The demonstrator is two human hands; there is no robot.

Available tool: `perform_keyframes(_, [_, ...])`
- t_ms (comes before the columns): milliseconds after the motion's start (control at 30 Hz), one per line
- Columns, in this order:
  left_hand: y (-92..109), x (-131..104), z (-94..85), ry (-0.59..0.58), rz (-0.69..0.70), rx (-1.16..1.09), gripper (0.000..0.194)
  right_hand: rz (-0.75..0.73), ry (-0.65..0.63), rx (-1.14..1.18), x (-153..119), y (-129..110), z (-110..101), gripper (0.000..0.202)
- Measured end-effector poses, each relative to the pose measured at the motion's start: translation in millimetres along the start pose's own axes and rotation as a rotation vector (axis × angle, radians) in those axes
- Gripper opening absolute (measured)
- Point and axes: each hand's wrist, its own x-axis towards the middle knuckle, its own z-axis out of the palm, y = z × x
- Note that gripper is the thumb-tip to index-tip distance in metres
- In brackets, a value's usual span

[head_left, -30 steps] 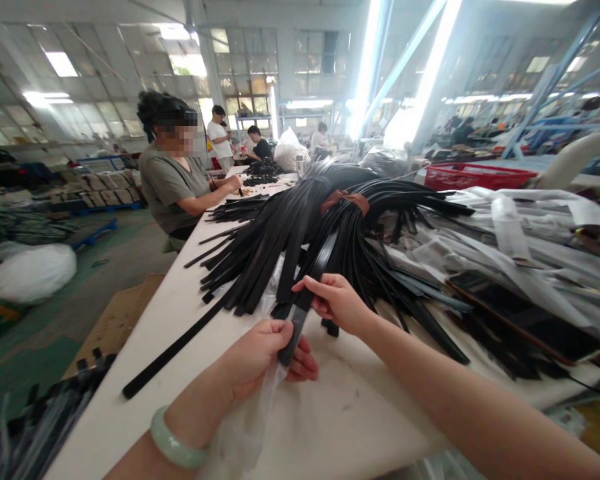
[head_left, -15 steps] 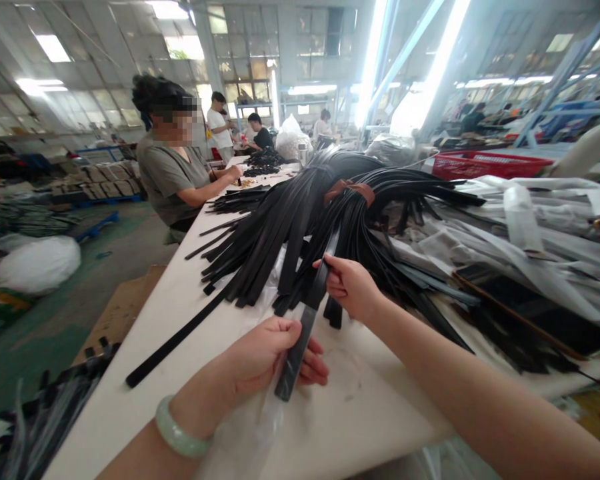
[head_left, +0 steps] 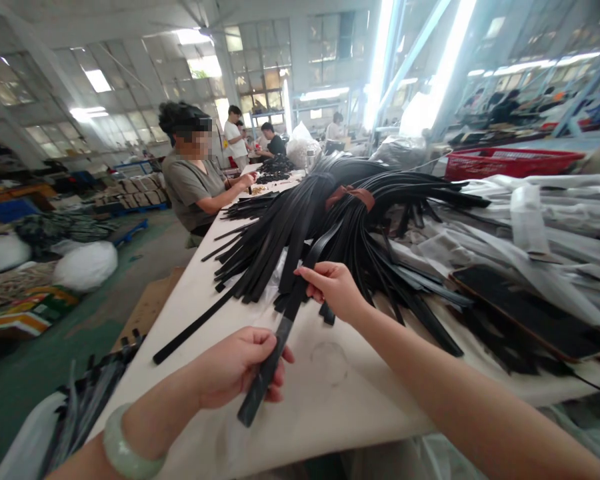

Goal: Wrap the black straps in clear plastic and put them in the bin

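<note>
A long black strap (head_left: pixel 295 300) slants from the pile toward me, its near part inside a clear plastic sleeve (head_left: pixel 236 437). My left hand (head_left: pixel 245 367) is closed round the sleeved part, thumb on top and fingers beneath. Farther up, my right hand (head_left: pixel 333 287) pinches the bare strap between thumb and fingertips. Just beyond it lies a big bundle of black straps (head_left: pixel 350 233), bound with a brown tie (head_left: pixel 351 195). One loose black strap (head_left: pixel 195 330) lies apart on the left side of the pale table (head_left: pixel 320 400).
White plastic sleeves (head_left: pixel 485 233) are heaped at the right, beside a dark phone (head_left: pixel 530 307). Behind them stands a red basket (head_left: pixel 510 163). A co-worker (head_left: pixel 193 180) is at the table's left edge. More sleeved straps (head_left: pixel 97 383) stand low at the left.
Both hands and the strap have shifted left in view, and the strap's near end sits lower. The view has swung slightly left. The co-worker now holds up something pale and flat.
</note>
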Motion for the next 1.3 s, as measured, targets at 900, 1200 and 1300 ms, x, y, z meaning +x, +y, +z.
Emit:
perform_keyframes(900, [7, 22, 15.6, 0.060, 0.191, -0.150, 0.032, 0.043, -0.292, 0.156, -13, 1, 12, 0.038])
perform_keyframes(1200, [4, 26, 20.3, 0.017, 0.149, -0.154, 0.032, 0.127, -0.112, 0.377, -3, 3, 6, 0.033])
perform_keyframes(1300, [8, 31, 21.5, 0.052, 0.181, -0.180, 0.031, 0.132, -0.345, 0.261, -11, 5, 11, 0.034])
